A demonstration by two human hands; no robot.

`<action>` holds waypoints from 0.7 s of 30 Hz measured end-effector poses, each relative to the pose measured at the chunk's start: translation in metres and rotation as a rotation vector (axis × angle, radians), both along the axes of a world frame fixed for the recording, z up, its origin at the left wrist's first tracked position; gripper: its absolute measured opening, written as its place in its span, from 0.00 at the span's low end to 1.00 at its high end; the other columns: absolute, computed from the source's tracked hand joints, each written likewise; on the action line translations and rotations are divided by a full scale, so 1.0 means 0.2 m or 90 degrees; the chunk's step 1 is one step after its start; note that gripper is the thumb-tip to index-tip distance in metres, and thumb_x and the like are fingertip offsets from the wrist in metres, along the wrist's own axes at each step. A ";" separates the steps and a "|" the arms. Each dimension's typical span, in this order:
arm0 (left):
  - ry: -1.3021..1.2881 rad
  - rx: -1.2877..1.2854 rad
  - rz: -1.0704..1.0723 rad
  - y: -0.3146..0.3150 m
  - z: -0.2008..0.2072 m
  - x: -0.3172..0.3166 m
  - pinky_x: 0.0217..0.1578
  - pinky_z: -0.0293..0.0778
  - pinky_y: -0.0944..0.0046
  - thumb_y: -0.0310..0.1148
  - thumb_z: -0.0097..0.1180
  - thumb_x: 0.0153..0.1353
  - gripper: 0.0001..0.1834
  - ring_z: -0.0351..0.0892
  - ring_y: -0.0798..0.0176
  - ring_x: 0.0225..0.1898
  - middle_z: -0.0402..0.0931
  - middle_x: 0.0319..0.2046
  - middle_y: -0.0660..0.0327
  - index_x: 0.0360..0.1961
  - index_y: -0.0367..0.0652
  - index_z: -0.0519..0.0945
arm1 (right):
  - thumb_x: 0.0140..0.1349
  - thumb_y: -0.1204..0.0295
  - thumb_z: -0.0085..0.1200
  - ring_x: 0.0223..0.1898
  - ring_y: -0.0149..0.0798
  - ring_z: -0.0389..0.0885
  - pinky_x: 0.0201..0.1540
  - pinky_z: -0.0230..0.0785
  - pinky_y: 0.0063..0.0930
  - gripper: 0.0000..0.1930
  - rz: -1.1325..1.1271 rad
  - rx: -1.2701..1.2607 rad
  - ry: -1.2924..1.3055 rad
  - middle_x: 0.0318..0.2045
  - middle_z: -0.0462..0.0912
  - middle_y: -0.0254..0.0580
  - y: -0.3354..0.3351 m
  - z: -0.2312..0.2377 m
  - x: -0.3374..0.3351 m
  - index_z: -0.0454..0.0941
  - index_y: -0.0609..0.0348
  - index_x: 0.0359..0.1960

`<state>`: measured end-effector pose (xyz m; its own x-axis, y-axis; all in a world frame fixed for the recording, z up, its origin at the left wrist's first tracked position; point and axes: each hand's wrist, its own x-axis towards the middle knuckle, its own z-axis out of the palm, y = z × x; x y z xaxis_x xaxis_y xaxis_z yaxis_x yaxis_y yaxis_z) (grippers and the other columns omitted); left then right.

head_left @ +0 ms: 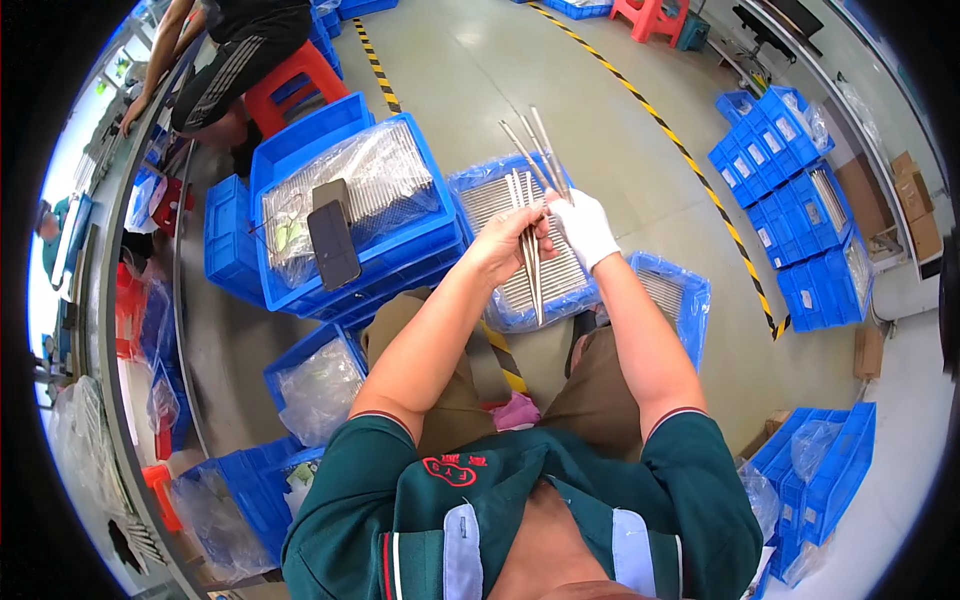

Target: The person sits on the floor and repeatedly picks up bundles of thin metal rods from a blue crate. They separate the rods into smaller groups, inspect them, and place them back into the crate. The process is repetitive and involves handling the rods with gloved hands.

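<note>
Left hand (512,240) pinching slim metal rods, gloved right hand (587,228) closed on more

Left hand bare, fingers curled, rods gripped between thumb and fingers. Its lower bunch of rods (535,282) crosses the palm side: long ends run to 5 o'clock of the hand and draw close together, short ends show at 12. Right hand, white-gloved, at 2 o'clock of the left and close against it; its upper bunch of rods (549,150) fans out toward 11 o'clock of that hand.

Beneath both hands, a plastic-lined blue tray (515,321) of similar rods laid side by side. Second blue tray (697,315) at 5 o'clock of the right hand. Dark phone (333,243) at 9 o'clock of the left, on a blue crate (405,256) of plastic-covered rods.

Hard to make out: rod count in either grip; which fingertips belong to which hand where they meet. Right forearm covers part of the second tray. Seated co-worker (245,70) at 10 o'clock, cut off by the top edge.

Pose: elbows bent, forearms converging, left angled to 1 o'clock, right to 11. Left knuckles face up; right wrist roughly in line with its forearm.
</note>
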<state>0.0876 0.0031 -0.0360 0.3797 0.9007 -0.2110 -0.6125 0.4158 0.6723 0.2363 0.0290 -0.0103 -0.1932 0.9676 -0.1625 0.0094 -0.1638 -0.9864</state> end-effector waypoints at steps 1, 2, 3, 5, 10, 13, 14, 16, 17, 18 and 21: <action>-0.002 -0.012 0.023 0.02 0.01 0.00 0.36 0.80 0.52 0.40 0.52 0.64 0.15 0.79 0.57 0.31 0.75 0.26 0.58 0.28 0.38 0.75 | 0.63 0.61 0.51 0.16 0.26 0.72 0.19 0.64 0.21 0.14 -0.017 0.038 -0.058 0.17 0.76 0.35 0.02 -0.04 0.03 0.75 0.61 0.30; -0.005 -0.024 0.046 0.03 0.01 -0.01 0.37 0.80 0.51 0.40 0.52 0.64 0.15 0.79 0.56 0.32 0.75 0.26 0.58 0.28 0.38 0.75 | 0.64 0.61 0.50 0.17 0.26 0.72 0.20 0.64 0.21 0.14 -0.035 0.077 -0.115 0.17 0.75 0.35 0.04 -0.11 0.08 0.75 0.61 0.30; -0.004 -0.037 0.073 0.05 0.01 -0.03 0.38 0.80 0.51 0.40 0.52 0.64 0.15 0.80 0.55 0.33 0.75 0.26 0.57 0.28 0.38 0.75 | 0.64 0.61 0.50 0.18 0.26 0.72 0.21 0.64 0.21 0.14 -0.049 0.116 -0.169 0.17 0.75 0.35 0.05 -0.11 0.08 0.75 0.62 0.30; -0.014 -0.034 0.151 0.08 0.02 -0.07 0.38 0.80 0.50 0.42 0.51 0.64 0.17 0.79 0.54 0.33 0.74 0.26 0.57 0.29 0.37 0.75 | 0.65 0.63 0.48 0.18 0.25 0.70 0.23 0.61 0.20 0.12 -0.027 0.046 -0.092 0.17 0.75 0.34 0.02 -0.09 0.10 0.75 0.60 0.31; -0.069 -0.060 0.309 0.17 -0.02 -0.19 0.31 0.74 0.58 0.45 0.49 0.65 0.18 0.72 0.62 0.27 0.70 0.24 0.61 0.32 0.39 0.74 | 0.64 0.67 0.47 0.16 0.24 0.66 0.20 0.57 0.19 0.09 0.050 -0.020 -0.042 0.16 0.75 0.33 -0.08 -0.02 0.12 0.74 0.60 0.34; -0.096 -0.027 0.306 0.19 -0.01 -0.21 0.29 0.73 0.59 0.46 0.47 0.66 0.19 0.70 0.64 0.25 0.68 0.22 0.63 0.33 0.39 0.75 | 0.64 0.68 0.48 0.18 0.24 0.68 0.22 0.59 0.19 0.08 0.084 0.013 -0.093 0.16 0.74 0.32 -0.12 0.00 0.11 0.74 0.60 0.34; -0.104 -0.010 0.301 0.19 -0.01 -0.21 0.29 0.72 0.60 0.46 0.46 0.66 0.19 0.69 0.65 0.25 0.68 0.22 0.63 0.33 0.39 0.75 | 0.64 0.68 0.48 0.19 0.24 0.69 0.23 0.60 0.19 0.08 0.090 0.021 -0.102 0.17 0.74 0.32 -0.13 -0.01 0.11 0.74 0.60 0.34; -0.079 -0.006 0.304 0.18 0.00 -0.20 0.29 0.72 0.60 0.46 0.46 0.67 0.19 0.69 0.66 0.24 0.68 0.21 0.64 0.34 0.39 0.75 | 0.64 0.68 0.48 0.20 0.24 0.69 0.24 0.61 0.19 0.08 0.092 0.022 -0.100 0.17 0.74 0.32 -0.14 -0.02 0.11 0.74 0.61 0.34; -0.066 -0.005 0.306 0.18 0.00 -0.20 0.28 0.72 0.60 0.46 0.46 0.67 0.19 0.68 0.66 0.24 0.68 0.21 0.64 0.34 0.39 0.75 | 0.64 0.68 0.48 0.20 0.24 0.70 0.25 0.62 0.19 0.08 0.090 0.015 -0.089 0.17 0.74 0.32 -0.14 -0.03 0.10 0.74 0.61 0.34; -0.080 0.000 0.301 0.18 0.00 -0.20 0.28 0.72 0.62 0.46 0.46 0.67 0.18 0.68 0.67 0.24 0.67 0.21 0.65 0.34 0.39 0.75 | 0.64 0.69 0.49 0.20 0.25 0.70 0.26 0.62 0.19 0.08 0.088 0.008 -0.079 0.17 0.74 0.32 -0.14 -0.03 0.10 0.74 0.62 0.34; -0.089 0.005 0.286 0.18 0.00 -0.20 0.26 0.70 0.64 0.45 0.48 0.66 0.18 0.68 0.69 0.23 0.67 0.21 0.65 0.34 0.39 0.75 | 0.64 0.70 0.48 0.20 0.25 0.70 0.26 0.62 0.20 0.08 0.084 0.030 -0.091 0.18 0.74 0.33 -0.14 -0.01 0.10 0.74 0.62 0.34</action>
<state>0.0480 0.0393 -0.0360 -0.0245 0.9837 -0.1780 -0.8157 0.0833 0.5724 0.2562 0.0000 -0.0132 -0.2968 0.9427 -0.1522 0.1689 -0.1051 -0.9800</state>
